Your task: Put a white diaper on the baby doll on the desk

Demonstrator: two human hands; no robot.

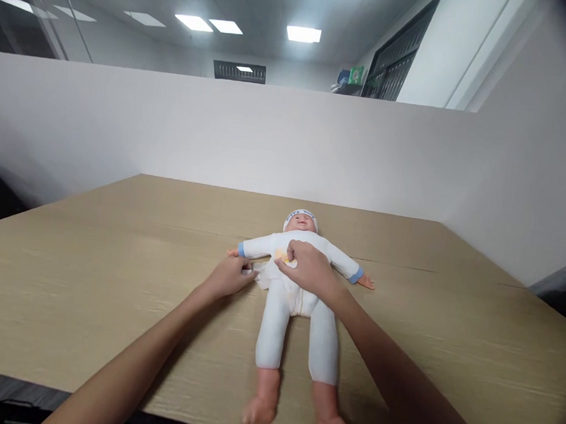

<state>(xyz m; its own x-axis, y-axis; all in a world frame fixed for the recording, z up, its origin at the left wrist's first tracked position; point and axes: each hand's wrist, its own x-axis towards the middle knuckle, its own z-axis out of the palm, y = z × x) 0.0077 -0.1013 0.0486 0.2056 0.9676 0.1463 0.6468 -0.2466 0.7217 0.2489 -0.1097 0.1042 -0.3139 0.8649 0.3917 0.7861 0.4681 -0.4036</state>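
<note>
A baby doll (322,337) in a white suit with blue cuffs lies on its back, its feet towards me. Around its hips is a white diaper (300,302) with faint orange print. My left hand (232,276) pinches the diaper's white side flap, out beside the doll's waist on the left. Over the belly, my right hand (308,265) is closed, thumb and forefinger pinching the diaper's upper front beside a yellow-orange patch. The palm hides part of the waist. A white printed headband (301,213) circles the doll's head.
The doll lies on a wide tan table (89,276) with seams across its top. Behind it rises a white partition wall (221,130). Dark objects stand beyond the table's left and right sides.
</note>
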